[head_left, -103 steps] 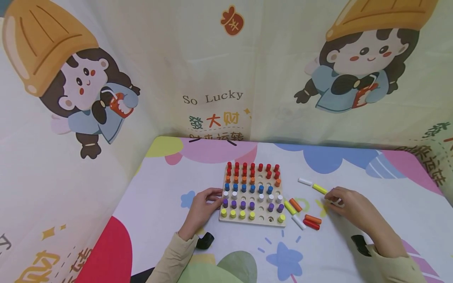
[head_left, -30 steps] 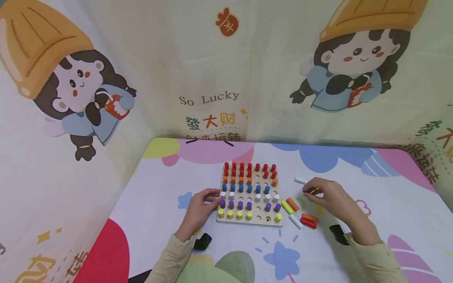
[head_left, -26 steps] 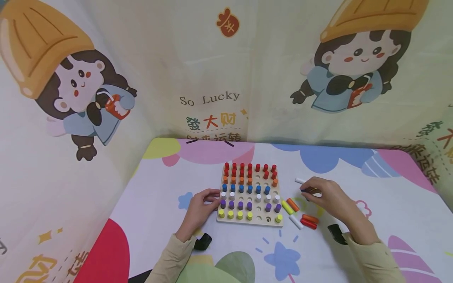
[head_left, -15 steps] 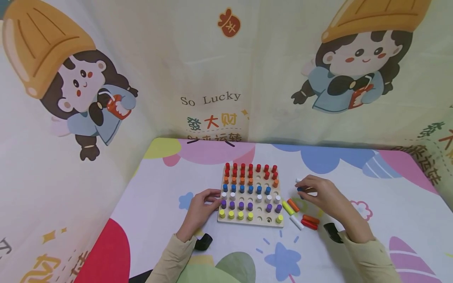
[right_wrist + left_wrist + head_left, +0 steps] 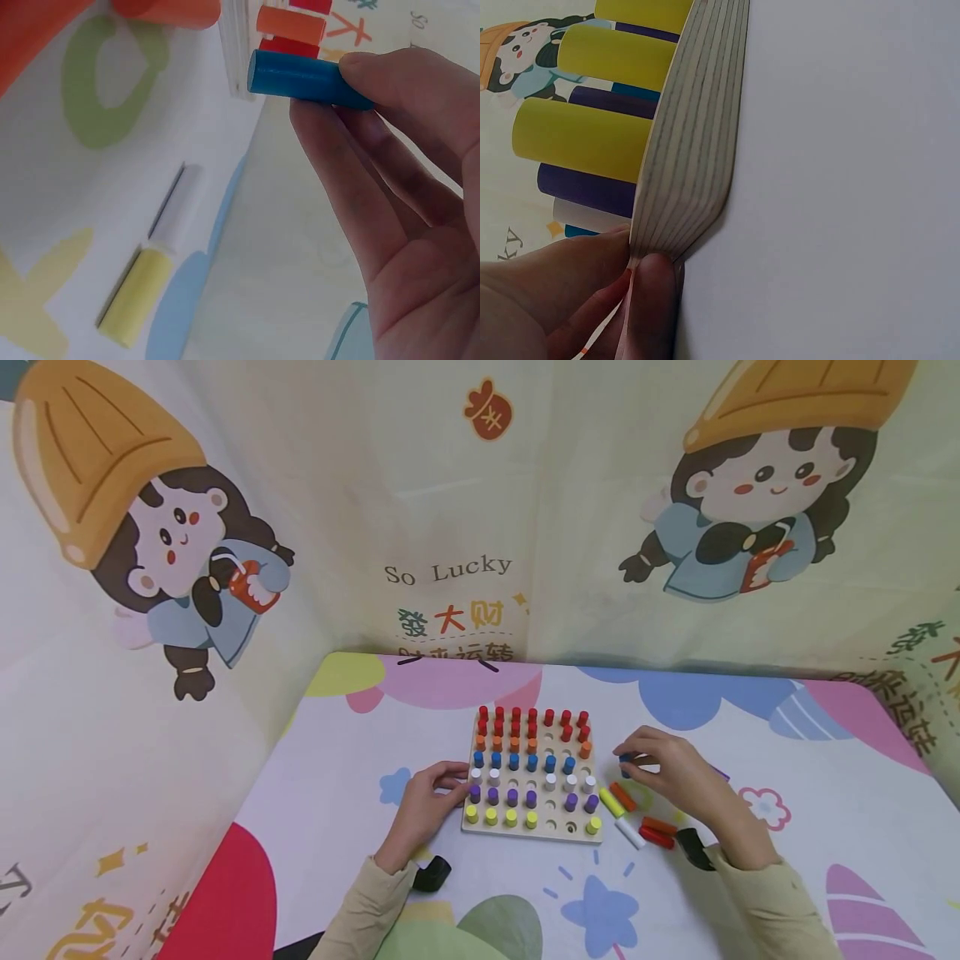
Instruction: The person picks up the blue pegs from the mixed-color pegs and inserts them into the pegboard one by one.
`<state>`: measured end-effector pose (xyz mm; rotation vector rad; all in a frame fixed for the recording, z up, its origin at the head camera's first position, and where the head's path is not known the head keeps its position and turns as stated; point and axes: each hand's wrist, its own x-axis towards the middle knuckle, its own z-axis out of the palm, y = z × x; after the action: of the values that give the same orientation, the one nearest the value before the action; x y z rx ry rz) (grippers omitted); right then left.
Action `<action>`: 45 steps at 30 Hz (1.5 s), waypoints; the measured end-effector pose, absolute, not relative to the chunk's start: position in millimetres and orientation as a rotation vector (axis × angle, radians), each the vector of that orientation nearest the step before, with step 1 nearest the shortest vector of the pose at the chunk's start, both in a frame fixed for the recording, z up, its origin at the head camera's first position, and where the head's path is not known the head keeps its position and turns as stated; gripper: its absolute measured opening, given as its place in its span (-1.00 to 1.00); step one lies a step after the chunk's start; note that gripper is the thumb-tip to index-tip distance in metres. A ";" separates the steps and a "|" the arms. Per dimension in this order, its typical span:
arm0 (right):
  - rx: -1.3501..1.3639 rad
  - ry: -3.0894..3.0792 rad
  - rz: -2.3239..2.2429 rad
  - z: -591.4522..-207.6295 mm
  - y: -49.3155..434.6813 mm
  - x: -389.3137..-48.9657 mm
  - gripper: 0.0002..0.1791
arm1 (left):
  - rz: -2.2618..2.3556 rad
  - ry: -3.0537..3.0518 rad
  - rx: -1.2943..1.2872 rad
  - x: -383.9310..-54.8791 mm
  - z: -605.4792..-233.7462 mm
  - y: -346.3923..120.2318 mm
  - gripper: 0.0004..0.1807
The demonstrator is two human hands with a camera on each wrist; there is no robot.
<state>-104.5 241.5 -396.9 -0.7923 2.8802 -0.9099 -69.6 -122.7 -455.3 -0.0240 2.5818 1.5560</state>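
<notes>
A wooden pegboard (image 5: 540,833) stands on the table, with rows of red, orange, blue, white, purple and yellow pegs and some bare holes. At its left side my left hand (image 5: 426,806) grips the edge; in the left wrist view, thumb and fingers pinch the layered board edge (image 5: 694,142). To the right of the board, my right hand (image 5: 678,772) holds a blue peg (image 5: 625,766) in the air, apart from the board. The right wrist view shows this blue peg (image 5: 300,75) pinched between thumb and fingertips, one end sticking out.
Right of the board lie a loose yellow peg (image 5: 611,802), orange pegs (image 5: 622,796), a white peg (image 5: 629,834) and a red peg (image 5: 657,837). Another white peg (image 5: 176,206) and yellow peg (image 5: 136,296) appear in the right wrist view. A patterned cloth wall (image 5: 585,543) rises behind.
My right hand left the spot by the loose yellow peg and moved left toward the board; a blue peg now shows in its fingers. My left hand keeps its place on the board.
</notes>
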 end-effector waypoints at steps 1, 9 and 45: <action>-0.794 2.881 -0.911 -397.1 240.5 -104.8 -0.72 | 1.557 2.579 -0.030 -69.4 -454.8 -122.5 -0.66; -0.808 2.878 -0.914 -396.6 233.3 -105.9 -0.75 | 1.550 2.580 -0.025 -69.2 -454.4 -122.7 -0.65; -0.865 2.790 -0.993 -406.4 209.4 -113.9 -0.78 | 1.551 2.584 -0.017 -69.8 -454.2 -122.9 -0.67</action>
<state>-113.9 209.4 -406.4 -0.8650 2.7901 -0.9927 -69.8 -122.9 -454.2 -0.0168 2.5843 1.5515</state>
